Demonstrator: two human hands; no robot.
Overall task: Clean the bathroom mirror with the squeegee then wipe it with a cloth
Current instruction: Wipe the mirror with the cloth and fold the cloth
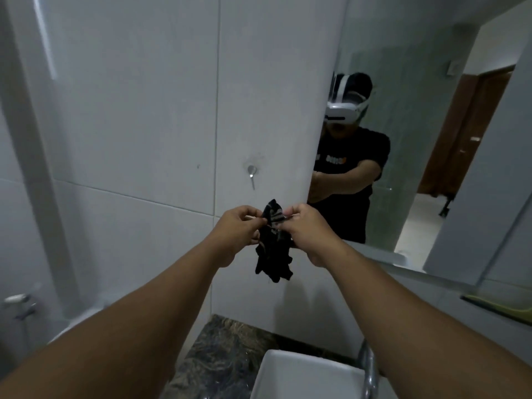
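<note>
A dark cloth (273, 254) with pale stripes near its top hangs between my two hands in front of the white tiled wall. My left hand (236, 228) pinches its upper left edge. My right hand (305, 228) grips its upper right edge, fingers closed on the fabric. The bathroom mirror (431, 139) fills the right side of the view, just right of my hands, and shows a person in a black shirt with a headset. No squeegee is in sight.
A white basin (302, 375) sits below on a dark stone counter (227, 347), with a chrome tap (370, 370) at its right. A metal hook (252, 172) sticks out of the wall above my hands. A yellow-green item (498, 305) lies on the ledge under the mirror.
</note>
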